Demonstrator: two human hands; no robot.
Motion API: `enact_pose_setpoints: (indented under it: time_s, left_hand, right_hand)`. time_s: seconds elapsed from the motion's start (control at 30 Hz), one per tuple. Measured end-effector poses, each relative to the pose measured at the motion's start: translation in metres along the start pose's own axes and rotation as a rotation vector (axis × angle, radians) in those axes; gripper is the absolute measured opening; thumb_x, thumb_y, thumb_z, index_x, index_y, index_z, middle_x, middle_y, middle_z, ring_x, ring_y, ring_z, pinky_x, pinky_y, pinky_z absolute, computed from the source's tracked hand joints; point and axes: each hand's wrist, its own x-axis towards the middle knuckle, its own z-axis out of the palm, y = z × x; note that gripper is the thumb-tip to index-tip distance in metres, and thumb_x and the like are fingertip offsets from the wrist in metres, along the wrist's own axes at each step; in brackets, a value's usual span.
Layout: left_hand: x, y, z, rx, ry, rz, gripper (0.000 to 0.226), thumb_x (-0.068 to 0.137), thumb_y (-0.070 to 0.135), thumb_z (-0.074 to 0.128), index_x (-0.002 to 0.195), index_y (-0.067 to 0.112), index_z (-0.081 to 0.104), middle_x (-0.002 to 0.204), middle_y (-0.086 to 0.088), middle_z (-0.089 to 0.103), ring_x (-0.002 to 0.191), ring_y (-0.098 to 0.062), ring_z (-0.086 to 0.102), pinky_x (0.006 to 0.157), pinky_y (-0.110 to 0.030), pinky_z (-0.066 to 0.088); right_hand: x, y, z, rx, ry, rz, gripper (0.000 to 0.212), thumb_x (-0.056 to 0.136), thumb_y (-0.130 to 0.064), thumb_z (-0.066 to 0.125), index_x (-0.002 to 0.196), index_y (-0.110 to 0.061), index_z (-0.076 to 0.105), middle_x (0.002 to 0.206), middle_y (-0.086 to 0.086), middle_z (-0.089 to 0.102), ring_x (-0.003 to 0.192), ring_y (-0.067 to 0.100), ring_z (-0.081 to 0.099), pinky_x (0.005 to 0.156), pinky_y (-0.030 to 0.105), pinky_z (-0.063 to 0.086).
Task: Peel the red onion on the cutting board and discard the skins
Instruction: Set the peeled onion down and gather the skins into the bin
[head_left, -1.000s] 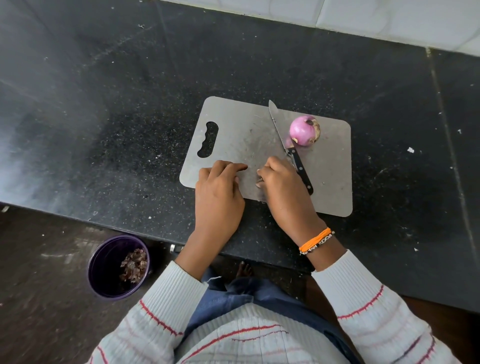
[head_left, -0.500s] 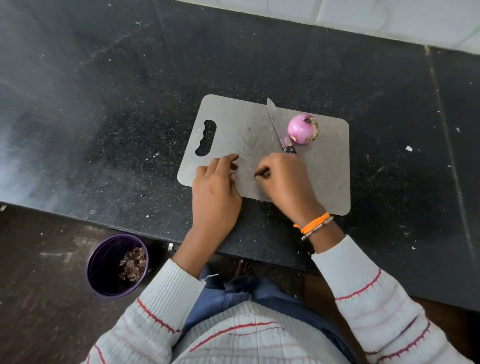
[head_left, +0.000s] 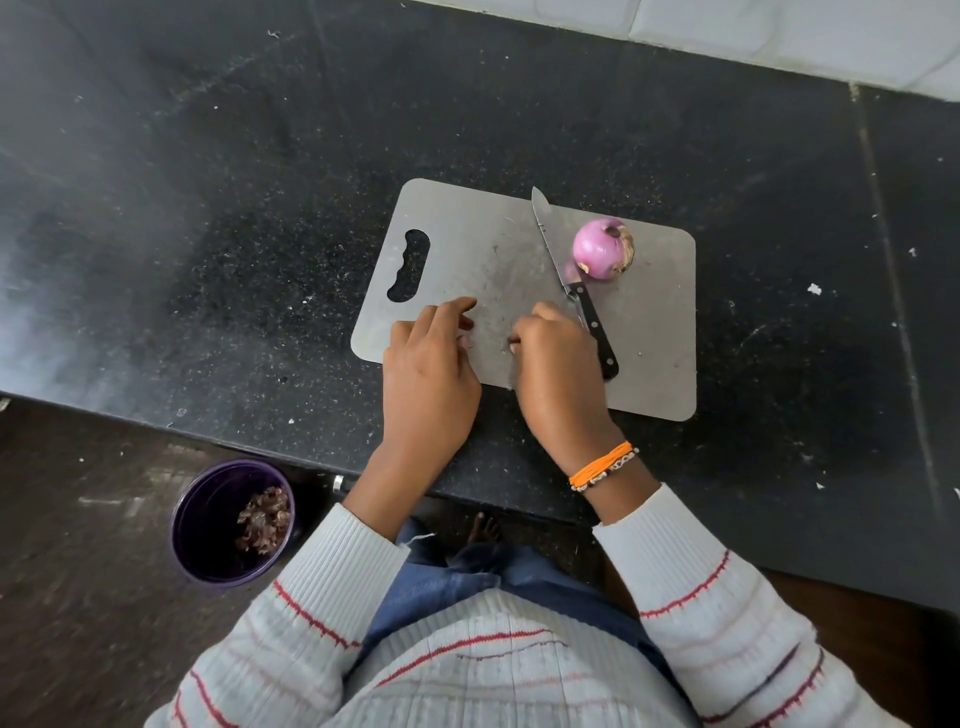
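Since half a second ago the right hand (head_left: 558, 374) has slid back toward the near edge of the board, so the knife's black handle is uncovered again; the left hand (head_left: 431, 374) barely shifted. Right hand now: fingers curled under, knuckles up, resting on the cutting board (head_left: 654, 364) just left of the handle. Can't tell if it pinches a scrap under the fingers (hidden by the hand itself). Left hand: fingers loosely extended, tips on the board, holding nothing visible. Hands sit side by side with a small gap between them.

Knife (head_left: 571, 283) lies flat on the board, tip pointing away, handle toward the person, touched by neither hand. Red onion (head_left: 602, 249) sits on the far right part of the board, just right of the blade, mostly bare pale purple with a bit of brown skin at the root end. Board lies on a black speckled counter (head_left: 208, 234), handle cutout at its left end.

Orange thread band (head_left: 602, 467) on the right wrist. Purple bin (head_left: 231, 522) on the floor, lower left, with dry onion skins (head_left: 262, 519) inside.
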Motion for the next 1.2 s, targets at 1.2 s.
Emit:
enact_pose_setpoints:
  time_s: [1.2]
  left_hand:
    - [-0.052, -0.058, -0.089, -0.048, 0.218, -0.265, 0.044, 0.083, 0.003, 0.034, 0.121, 0.013, 0.055, 0.107, 0.008, 0.055, 0.099, -0.013, 0.043, 0.082, -0.002, 0.026]
  right_hand:
    - [0.026, -0.117, 0.003, 0.457, -0.331, -0.137, 0.006, 0.072, -0.009, 0.069, 0.074, -0.012, 0.074, 0.071, 0.002, 0.072, 0.073, 0.018, 0.067, 0.070, 0.036, 0.054]
